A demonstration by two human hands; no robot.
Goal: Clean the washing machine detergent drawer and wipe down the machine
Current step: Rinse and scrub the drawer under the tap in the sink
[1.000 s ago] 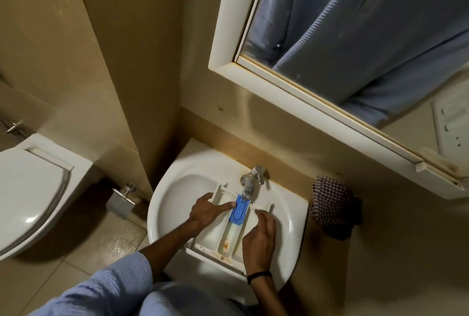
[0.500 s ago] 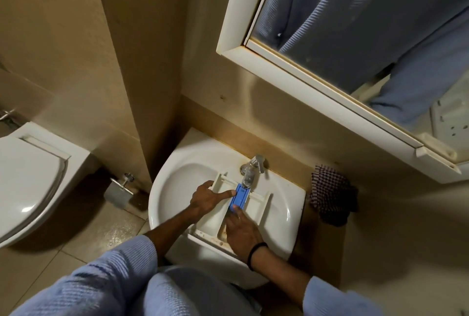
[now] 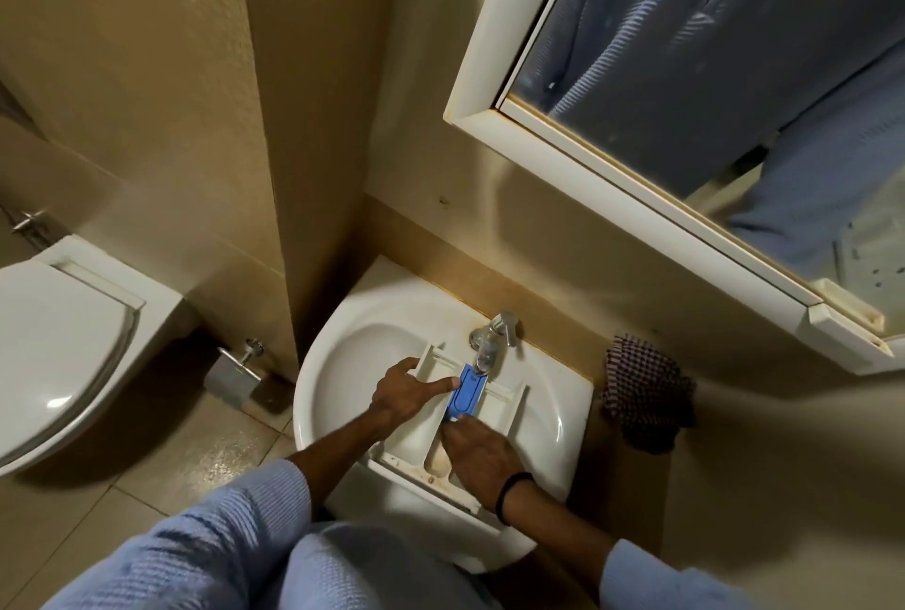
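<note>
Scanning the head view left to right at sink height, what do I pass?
Toilet → chrome paper holder → left hand gripping the detergent drawer → blue insert → checked cloth.

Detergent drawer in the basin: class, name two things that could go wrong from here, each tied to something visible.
The white plastic detergent drawer lies across the white ceramic basin, its front on the near rim; if the left hand lets go, it might slide off. The right hand reaches the blue plastic insert under the chrome tap; forcing it might snap it.
</note>
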